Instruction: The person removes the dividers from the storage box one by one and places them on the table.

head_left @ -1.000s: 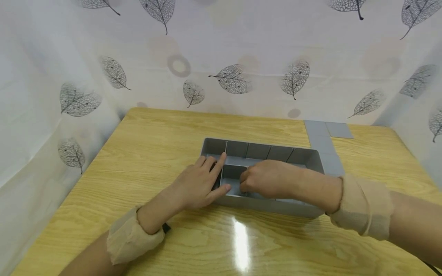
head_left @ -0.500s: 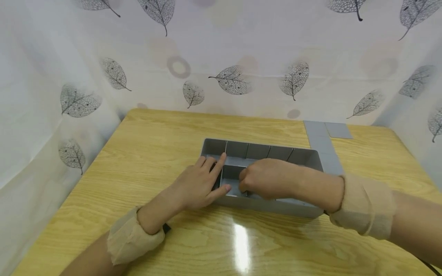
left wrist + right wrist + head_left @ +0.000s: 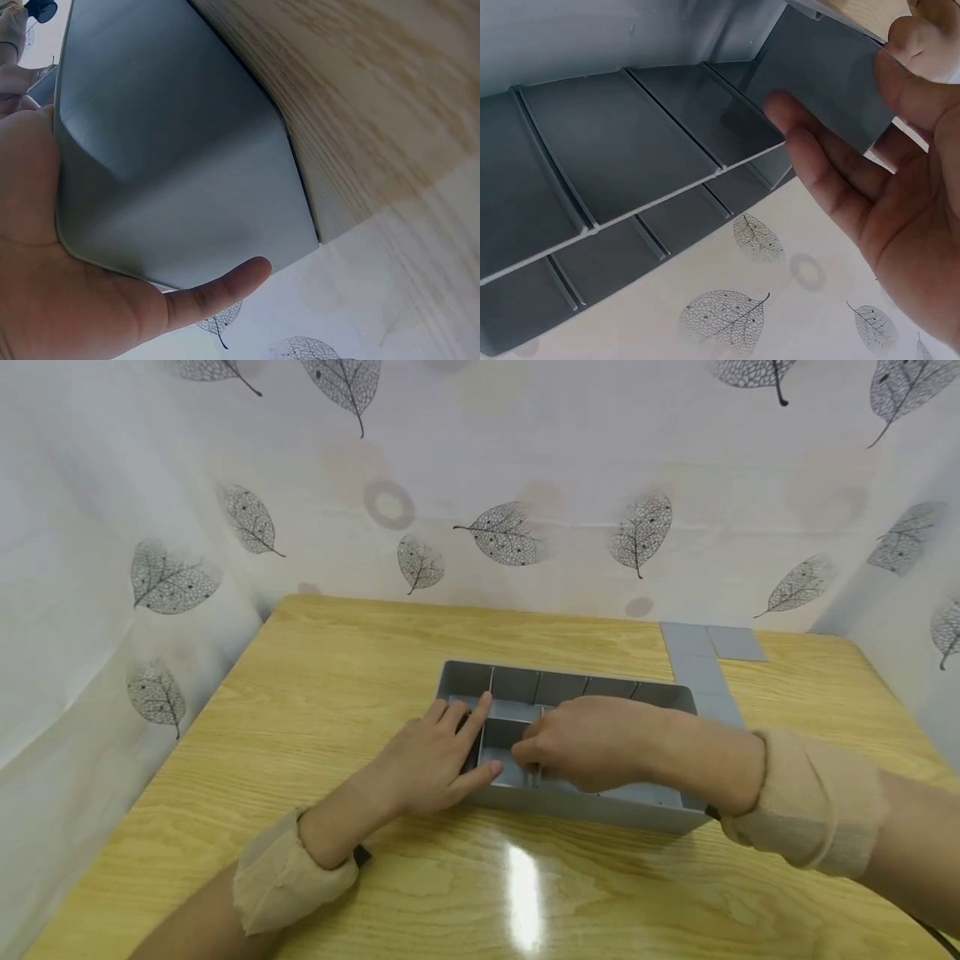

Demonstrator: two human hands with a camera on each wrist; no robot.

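A long grey divider box sits on the table, with a lengthwise partition inside that carries upright slots. My left hand rests over the box's left end, fingers spread across the rim; in the left wrist view one finger lies straight along the outer wall. Inside the front row, my right hand pinches a small grey divider panel between thumb and fingers. In the right wrist view the panel stands upright, crosswise to the partition, near its far end. A cross divider stands left of it.
Flat grey panels lie in a row on the wooden table behind the box's right end, with another panel beside them. A leaf-print curtain surrounds the table at the back and sides.
My right hand has risen slightly, and the divider's edge now shows a little higher by its fingers. The right forearm has shifted slightly to the right. My left hand has stayed still.
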